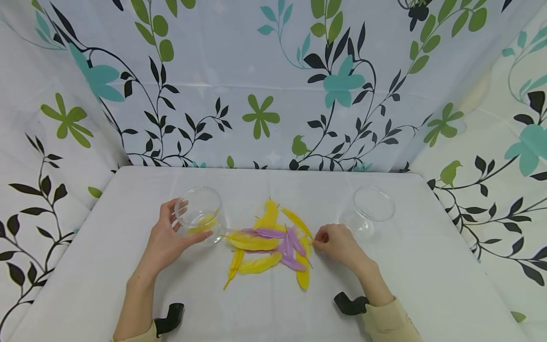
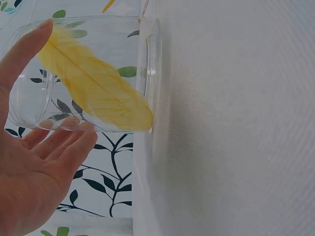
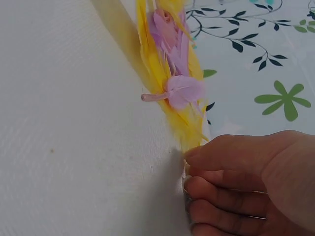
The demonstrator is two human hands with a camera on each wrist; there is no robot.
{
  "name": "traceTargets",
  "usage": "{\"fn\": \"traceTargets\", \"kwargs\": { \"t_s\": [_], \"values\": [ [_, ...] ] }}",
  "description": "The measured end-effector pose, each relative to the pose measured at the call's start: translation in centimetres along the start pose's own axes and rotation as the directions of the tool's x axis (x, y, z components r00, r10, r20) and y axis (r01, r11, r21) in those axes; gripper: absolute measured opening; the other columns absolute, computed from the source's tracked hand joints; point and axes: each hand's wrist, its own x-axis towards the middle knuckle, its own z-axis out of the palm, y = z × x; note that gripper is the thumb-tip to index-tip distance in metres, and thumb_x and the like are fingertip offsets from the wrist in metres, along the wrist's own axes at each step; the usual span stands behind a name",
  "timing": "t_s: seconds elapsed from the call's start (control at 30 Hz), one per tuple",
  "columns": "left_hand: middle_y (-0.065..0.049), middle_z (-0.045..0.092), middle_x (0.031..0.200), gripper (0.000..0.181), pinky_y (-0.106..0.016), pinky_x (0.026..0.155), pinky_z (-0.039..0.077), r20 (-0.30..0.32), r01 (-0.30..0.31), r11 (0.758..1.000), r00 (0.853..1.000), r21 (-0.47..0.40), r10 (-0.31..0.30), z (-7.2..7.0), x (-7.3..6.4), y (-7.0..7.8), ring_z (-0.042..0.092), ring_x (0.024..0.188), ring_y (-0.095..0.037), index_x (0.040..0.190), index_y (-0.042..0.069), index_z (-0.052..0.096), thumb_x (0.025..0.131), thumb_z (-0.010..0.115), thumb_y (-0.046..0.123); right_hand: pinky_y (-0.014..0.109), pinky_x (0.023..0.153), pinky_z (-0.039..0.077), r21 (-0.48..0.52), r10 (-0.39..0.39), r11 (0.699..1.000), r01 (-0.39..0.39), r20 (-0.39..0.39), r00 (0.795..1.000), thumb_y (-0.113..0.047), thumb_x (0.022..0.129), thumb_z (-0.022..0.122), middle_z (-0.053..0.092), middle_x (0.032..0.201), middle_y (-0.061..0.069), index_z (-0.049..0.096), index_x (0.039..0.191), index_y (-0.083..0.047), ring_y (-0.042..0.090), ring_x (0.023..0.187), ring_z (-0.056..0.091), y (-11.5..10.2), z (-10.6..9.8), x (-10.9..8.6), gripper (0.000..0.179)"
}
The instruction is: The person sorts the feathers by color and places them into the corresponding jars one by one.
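My left hand [image 1: 164, 242] holds a clear glass jar [image 1: 217, 216] on the left of the table, thumb on the near side and fingers round the far side. Inside the jar leans one yellow feather [image 2: 93, 83]. Yellow and purple feathers lie in a loose pile in the middle, among them a purple feather [image 1: 295, 262]. At the pile's right edge my right hand [image 1: 339, 242] pinches the end of a yellow feather [image 1: 297, 220] between thumb and forefinger, its other fingers curled. The exact fingertip contact is partly hidden in the right wrist view.
A second clear glass jar [image 1: 375, 202] stands to the right, just beyond my right hand. The white-covered table [image 1: 273, 313] ends at the back against a leaf-patterned curtain [image 1: 205, 85], which also hangs at both sides.
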Motion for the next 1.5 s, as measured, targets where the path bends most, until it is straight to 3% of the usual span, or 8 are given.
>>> {"fn": "traceTargets", "kwargs": {
  "t_s": [0.23,0.77,1.0,1.27,1.5],
  "values": [
    [-0.021,0.025,0.161,0.117,-0.059,0.111,0.038,0.004,-0.001,1.0,1.0,0.002,0.001,0.0,0.0,0.0,0.033,0.144,-0.046,0.156,0.01,0.009,0.075,0.085,0.048,0.023,0.058,0.051,0.002,0.046,0.999,-0.046,-0.026,0.999,-0.011,0.086,0.074,0.065,0.073,-0.001,0.072,0.083,-0.006,0.014,0.064,0.053,0.1,0.0,-0.1,0.005],
    [-0.02,0.027,0.161,0.117,-0.057,0.113,0.037,-0.001,-0.001,1.0,1.0,0.003,0.001,0.1,0.1,-0.2,0.034,0.144,-0.043,0.156,0.01,0.011,0.074,0.086,0.049,0.026,0.059,0.048,0.01,0.071,0.997,-0.071,-0.073,0.995,-0.009,0.084,0.07,0.06,0.072,0.001,0.067,0.083,-0.007,0.016,0.065,0.052,0.6,0.0,0.0,0.005],
    [-0.02,0.028,0.16,0.116,-0.057,0.113,0.037,-0.004,-0.006,1.0,1.0,0.006,0.006,0.1,0.1,-0.2,0.033,0.144,-0.043,0.155,0.01,0.011,0.075,0.086,0.048,0.026,0.062,0.049,0.015,0.014,1.0,-0.013,-0.135,0.991,-0.009,0.087,0.069,0.061,0.074,0.001,0.068,0.088,-0.005,0.015,0.067,0.052,0.4,-0.4,0.0,0.004],
    [-0.021,0.027,0.16,0.117,-0.057,0.112,0.038,-0.001,0.002,1.0,1.0,0.008,-0.002,0.1,0.0,-0.2,0.034,0.143,-0.044,0.156,0.011,0.01,0.075,0.086,0.048,0.026,0.065,0.053,0.009,-0.067,0.997,0.072,-0.272,0.96,-0.009,0.088,0.07,0.066,0.079,0.003,0.071,0.091,-0.004,0.014,0.07,0.057,0.3,-0.8,0.0,0.006],
    [-0.021,0.026,0.16,0.118,-0.058,0.112,0.038,0.001,0.01,1.0,1.0,0.005,-0.01,0.0,0.1,-0.1,0.034,0.143,-0.045,0.156,0.012,0.01,0.074,0.086,0.049,0.029,0.066,0.054,0.019,-0.138,0.987,0.157,-0.372,0.918,-0.009,0.089,0.073,0.069,0.081,0.004,0.072,0.093,-0.005,0.015,0.073,0.06,0.2,-1.1,0.0,0.006]
  ]
}}
